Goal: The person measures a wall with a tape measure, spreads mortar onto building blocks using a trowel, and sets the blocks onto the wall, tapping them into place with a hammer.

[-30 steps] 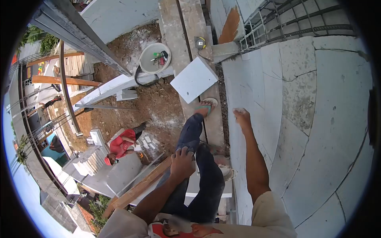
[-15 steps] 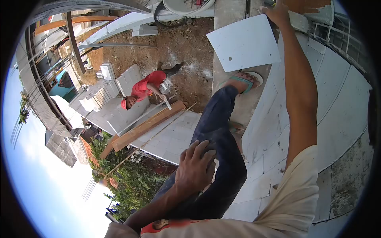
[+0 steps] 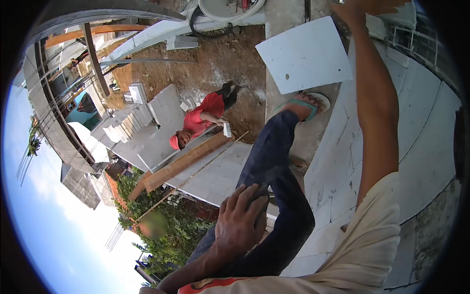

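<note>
Head view, left hand (image 3: pixel 240 216) on leg (image 3: pixel 267 152)

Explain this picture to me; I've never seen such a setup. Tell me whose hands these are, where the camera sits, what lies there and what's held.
There is no machine: a person uses two bare hands, and a camera worn on their head looks forward and down. The left hand rests on a bent leg, gripping no object that shows. The right hand reaches to the picture's top edge; I cannot tell whether it grips anything. A white block lies on the walkway beside a sandaled foot. To the left, another person in red holds a small pale block.
</note>
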The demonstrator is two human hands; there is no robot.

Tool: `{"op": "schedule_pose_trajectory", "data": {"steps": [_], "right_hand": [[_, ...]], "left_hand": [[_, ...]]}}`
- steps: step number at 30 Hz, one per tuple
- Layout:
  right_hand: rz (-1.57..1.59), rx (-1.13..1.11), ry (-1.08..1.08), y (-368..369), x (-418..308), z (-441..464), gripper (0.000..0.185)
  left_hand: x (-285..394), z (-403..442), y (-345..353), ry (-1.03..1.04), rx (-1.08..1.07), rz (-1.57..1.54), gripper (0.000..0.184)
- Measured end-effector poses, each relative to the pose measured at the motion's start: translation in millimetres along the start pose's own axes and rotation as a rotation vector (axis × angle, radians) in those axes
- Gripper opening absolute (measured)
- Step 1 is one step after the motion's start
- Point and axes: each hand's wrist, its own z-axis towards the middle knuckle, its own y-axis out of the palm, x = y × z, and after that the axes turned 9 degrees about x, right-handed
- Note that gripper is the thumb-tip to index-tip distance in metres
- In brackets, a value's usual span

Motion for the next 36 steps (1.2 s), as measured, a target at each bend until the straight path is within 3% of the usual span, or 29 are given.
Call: {"op": "schedule_pose_trajectory", "data": {"steps": [1,3,5,7,10,13,14,17,18,20,22,23,24,26,28,30,32,34,36], "right_hand": [[-0.003,0.004,-0.005,-15.9,6.1,-3.4,0.068],[0.217,-0.151,0.288,-65.0,22.7,-16.3,0.093],[0.96,-0.142,0.673,-122.4,25.6,-53.0,0.083],[1.429,-0.141,0.941,-168.2,49.6,-99.5,0.065],[1.581,-0.128,1.087,-278.3,39.2,-202.9,0.071],[1.738,-0.284,1.138,-392.6,12.5,-305.9,0.077],[1.771,-0.32,1.146,-426.2,6.3,-340.7,0.087],[1.837,-0.362,1.116,-540.8,-39.2,-415.6,0.076],[1.976,-0.346,1.213,-584.2,-60.2,-423.6,0.073],[1.932,-0.347,1.299,-668.0,-92.6,-437.3,0.071],[1.774,-0.25,1.107,-694.8,-92.3,-486.1,0.065],[1.728,-0.244,1.121,-720.5,-100.5,-499.8,0.062],[1.687,-0.241,1.14,-742.1,-108.1,-511.0,0.058],[1.89,-0.108,1.206,-774.7,-119.6,-539.7,0.054],[1.965,-0.035,1.264,-802.4,-127.7,-566.7,0.054],[1.943,0.08,1.185,-830.3,-135.2,-595.2,0.053],[1.915,0.182,1.132,-856.2,-138.7,-607.1,0.052],[1.405,0.257,1.054,-881.8,-145.8,-622.0,0.051],[1.313,0.238,0.998,-929.0,-166.4,-618.6,0.055]], "left_hand": [[-1.0,-2.4,1.3,0.012,0.017,-0.008,0.044],[-1.1,-7.2,3.4,0.011,0.017,-0.01,0.043],[-2.2,-12.7,7.9,0.027,0.031,-0.001,0.042],[-6.6,-18.6,16.2,0.057,0.057,-0.001,0.043],[-6.0,-29.1,24.0,0.106,0.085,0.02,0.043],[-3.2,-59.6,38.8,0.193,0.168,0.005,0.041],[-1.7,-60.3,39.9,0.241,0.206,-0.026,0.041],[5.4,-89.6,44.2,0.425,0.338,-0.129,0.042],[12.1,-99.1,44.6,0.464,0.367,-0.236,0.042],[32.3,-127.5,41.0,0.542,0.252,-0.484,0.038],[73.9,-176.3,12.3,0.387,-0.093,-0.892,0.039],[86.2,-192.6,6.7,0.361,-0.251,-0.905,0.04],[98.1,-204.6,2.4,0.327,-0.405,-0.895,0.041],[122.5,-234.3,-7.8,0.392,-0.632,-0.662,0.042],[160.3,-283.2,-38.3,0.597,-0.57,-0.453,0.042],[182.5,-318.1,-50.2,0.763,-0.479,-0.264,0.042],[190.4,-326.2,-46.0,0.834,-0.636,-0.237,0.045],[204.9,-338.4,-49.2,0.861,-0.682,-0.159,0.047],[227.9,-359.0,-63.0,0.74,-0.902,-0.124,0.048]]}}
